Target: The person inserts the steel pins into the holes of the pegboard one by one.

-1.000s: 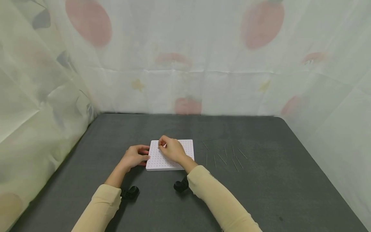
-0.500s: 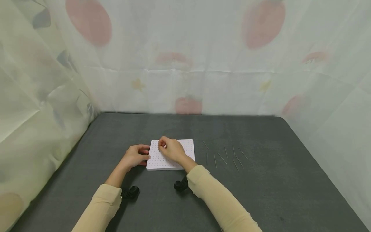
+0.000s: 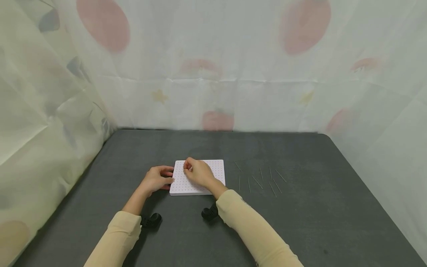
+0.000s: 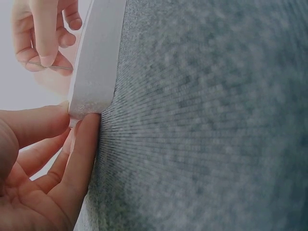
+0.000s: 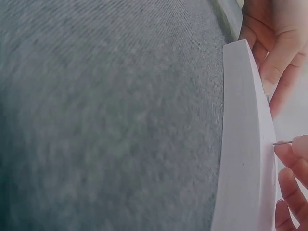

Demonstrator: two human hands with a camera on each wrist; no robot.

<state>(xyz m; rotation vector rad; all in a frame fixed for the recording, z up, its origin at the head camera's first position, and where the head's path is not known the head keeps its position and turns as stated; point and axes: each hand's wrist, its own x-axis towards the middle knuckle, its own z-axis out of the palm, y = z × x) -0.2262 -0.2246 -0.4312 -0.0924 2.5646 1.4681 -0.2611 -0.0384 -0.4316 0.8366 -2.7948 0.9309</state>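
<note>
A white pegboard (image 3: 186, 188) dotted with rows of small holes lies on the dark table. At its left edge my left hand (image 3: 155, 180) grips the side, thumb against the upper edge and a finger along the side wall in the left wrist view. My right hand (image 3: 199, 173) is over the board's upper left part, thumb and index finger pinching a thin metal pin (image 4: 32, 63). The pin's lower end meets the board's face in the right wrist view, where the pin (image 5: 283, 143) stands out from the surface. My right hand covers part of the hole grid.
Several thin metal pins (image 3: 257, 182) lie scattered on the grey table (image 3: 320, 207) to the right of the board. Patterned curtains (image 3: 273, 100) hang behind the table and along both sides. Black wrist devices (image 3: 209, 213) sit below each hand.
Both hands keep nearly the same place on the board, and the pin stays in my right fingers. The head view shifts slightly, moving the whole scene a little to the right.
</note>
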